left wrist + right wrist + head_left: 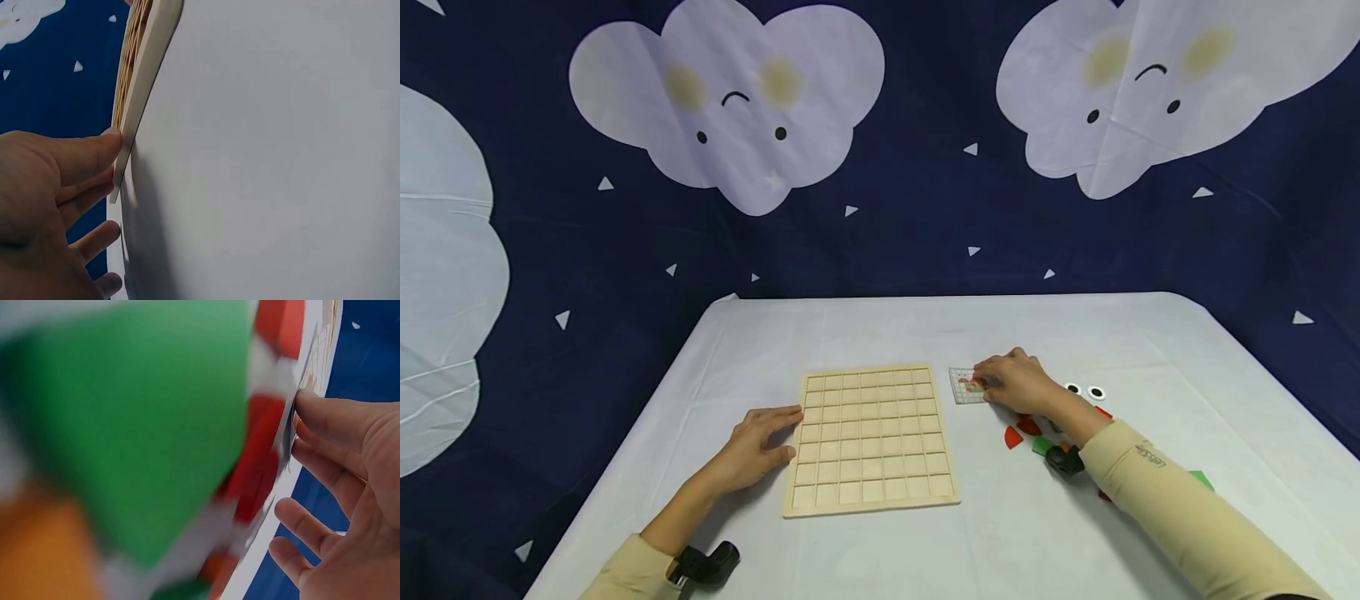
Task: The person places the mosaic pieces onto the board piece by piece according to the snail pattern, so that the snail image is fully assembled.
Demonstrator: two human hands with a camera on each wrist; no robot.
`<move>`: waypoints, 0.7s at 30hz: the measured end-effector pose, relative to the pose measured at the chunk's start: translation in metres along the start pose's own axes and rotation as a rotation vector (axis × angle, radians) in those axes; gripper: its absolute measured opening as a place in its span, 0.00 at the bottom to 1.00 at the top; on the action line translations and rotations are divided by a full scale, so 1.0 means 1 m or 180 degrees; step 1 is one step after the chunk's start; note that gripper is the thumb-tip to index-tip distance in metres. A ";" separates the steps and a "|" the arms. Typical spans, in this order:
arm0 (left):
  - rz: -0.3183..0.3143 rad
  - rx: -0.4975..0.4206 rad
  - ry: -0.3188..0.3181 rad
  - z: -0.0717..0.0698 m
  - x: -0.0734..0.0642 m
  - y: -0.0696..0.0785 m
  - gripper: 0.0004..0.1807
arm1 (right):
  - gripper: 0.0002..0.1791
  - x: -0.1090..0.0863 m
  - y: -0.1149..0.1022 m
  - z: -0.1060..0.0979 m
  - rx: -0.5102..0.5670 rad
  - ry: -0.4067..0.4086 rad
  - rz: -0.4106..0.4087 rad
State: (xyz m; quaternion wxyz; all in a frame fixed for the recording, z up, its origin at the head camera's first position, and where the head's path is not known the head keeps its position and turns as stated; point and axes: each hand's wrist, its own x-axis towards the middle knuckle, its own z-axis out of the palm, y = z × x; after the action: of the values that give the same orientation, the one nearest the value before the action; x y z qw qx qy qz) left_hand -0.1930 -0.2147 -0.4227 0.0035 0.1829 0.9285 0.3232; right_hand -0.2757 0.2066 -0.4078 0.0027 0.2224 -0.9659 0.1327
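Note:
A square wooden grid board [872, 437] lies on the table in front of me. At its left edge my left hand [758, 446] touches the rim, thumb and fingers loosely extended; the left wrist view shows the thumb [94, 153] against the board's side [147, 81]. To the right of the board, a small clear card [962, 392] has a printed grid with red and green marks. My right hand [1017, 382] pinches its right part between thumb and fingers, hiding that end. In the right wrist view the thumb [337, 419] overlaps the card.
Beside the right wrist lie red pieces [1013, 437], a green piece [1042, 446] and two black-and-white eye pieces [1096, 392]. Another green piece [1201, 479] shows past the right sleeve. A white cloth covers the table [865, 558]; a dark blue curtain [910, 242] hangs behind.

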 end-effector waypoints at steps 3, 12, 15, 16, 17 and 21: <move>0.0018 0.0031 -0.0014 0.008 0.005 0.009 0.29 | 0.19 -0.007 0.010 -0.003 0.0001 0.0025 0.0017; 0.0011 0.0035 -0.0047 0.031 0.020 0.033 0.29 | 0.19 -0.026 0.032 -0.010 0.0119 0.0057 0.0151; 0.0001 0.0050 -0.0038 0.036 0.023 0.040 0.29 | 0.19 -0.031 0.037 -0.012 0.0186 0.0011 0.0201; -0.0005 0.0053 -0.0031 0.038 0.024 0.042 0.29 | 0.19 -0.032 0.038 -0.013 0.0195 -0.0001 0.0206; 0.0001 0.0060 -0.0015 0.039 0.025 0.044 0.28 | 0.19 -0.032 0.040 -0.013 0.0199 -0.0006 0.0211; 0.0030 0.0096 -0.0009 0.044 0.028 0.048 0.28 | 0.19 -0.034 0.044 -0.016 0.0190 -0.0010 0.0184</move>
State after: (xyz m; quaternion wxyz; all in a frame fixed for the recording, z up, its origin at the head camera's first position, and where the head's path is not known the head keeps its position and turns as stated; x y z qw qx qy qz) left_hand -0.1977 -0.1442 -0.4252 0.0005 0.1879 0.9324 0.3088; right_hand -0.2643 0.2634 -0.4059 -0.0092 0.1946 -0.9675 0.1611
